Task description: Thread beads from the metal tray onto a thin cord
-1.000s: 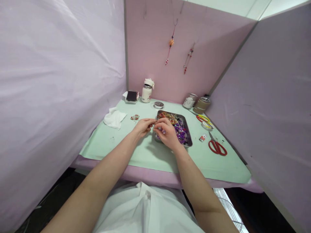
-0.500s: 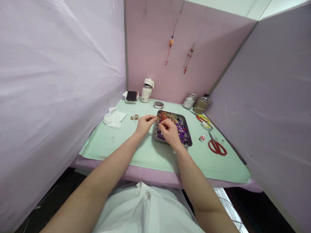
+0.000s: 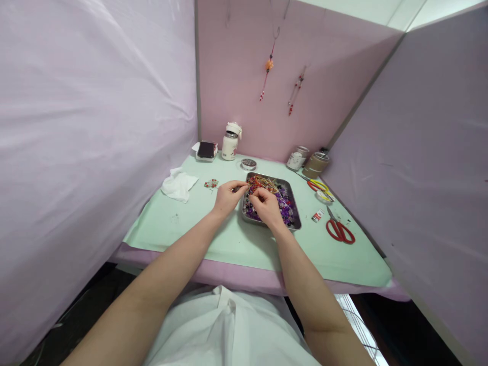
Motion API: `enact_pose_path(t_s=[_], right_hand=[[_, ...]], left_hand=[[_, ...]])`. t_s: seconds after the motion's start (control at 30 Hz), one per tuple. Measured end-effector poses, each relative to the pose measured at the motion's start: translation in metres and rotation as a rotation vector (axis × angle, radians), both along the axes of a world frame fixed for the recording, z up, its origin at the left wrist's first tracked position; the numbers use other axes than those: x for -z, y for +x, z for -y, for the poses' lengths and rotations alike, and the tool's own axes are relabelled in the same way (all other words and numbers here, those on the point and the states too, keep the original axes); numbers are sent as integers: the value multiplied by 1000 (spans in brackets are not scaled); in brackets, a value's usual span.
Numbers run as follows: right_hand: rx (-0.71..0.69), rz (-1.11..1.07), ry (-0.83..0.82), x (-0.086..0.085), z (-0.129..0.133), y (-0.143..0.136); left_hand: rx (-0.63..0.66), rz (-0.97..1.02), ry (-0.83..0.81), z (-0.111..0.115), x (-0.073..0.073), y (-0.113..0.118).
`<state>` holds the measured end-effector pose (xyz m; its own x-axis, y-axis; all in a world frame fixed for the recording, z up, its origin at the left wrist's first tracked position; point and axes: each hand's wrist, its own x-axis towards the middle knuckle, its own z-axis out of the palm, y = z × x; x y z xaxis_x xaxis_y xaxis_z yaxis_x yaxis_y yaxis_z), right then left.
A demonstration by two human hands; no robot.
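A metal tray [image 3: 296, 216] on the green-covered table holds purple, dark and clear beads [image 3: 285, 206], with a tangle of red and gold cord [image 3: 267, 183] at its back. Over the tray's left edge, my left hand [image 3: 229, 197] pinches with thumb and forefinger. My right hand [image 3: 266, 206] is above the beads, its fingertips also pinched, close to the left ones. Whatever lies between the fingertips of either hand is too small to make out. Left of the tray rests a small cluster of red and clear beads [image 3: 211, 183].
Red-handled scissors [image 3: 340, 231], a small packet [image 3: 317, 216] and yellow-handled pliers [image 3: 319, 185] lie to the right. Jars [image 3: 315, 165] and a white bottle [image 3: 230, 145] stand at the back. A white cloth [image 3: 179, 184] lies left. Beaded strings [image 3: 269, 65] hang on the pink wall.
My left fingertips have shifted slightly right, nearer to my right fingertips. Both hands keep their pinch; the things on the table stay where they were.
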<state>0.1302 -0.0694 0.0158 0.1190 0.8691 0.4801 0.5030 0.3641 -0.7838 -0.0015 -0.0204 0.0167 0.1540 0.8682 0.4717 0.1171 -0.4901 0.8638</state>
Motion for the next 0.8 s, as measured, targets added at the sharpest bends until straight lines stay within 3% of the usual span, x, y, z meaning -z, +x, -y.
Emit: enact_pose_path(t_s=[0.6, 0.8], right_hand=[[-41, -204, -61, 4, -5, 6], [2, -237, -87, 5, -7, 8]], left_hand=[[76, -97, 84, 5, -2, 0], [140, -107, 77, 4, -2, 1]])
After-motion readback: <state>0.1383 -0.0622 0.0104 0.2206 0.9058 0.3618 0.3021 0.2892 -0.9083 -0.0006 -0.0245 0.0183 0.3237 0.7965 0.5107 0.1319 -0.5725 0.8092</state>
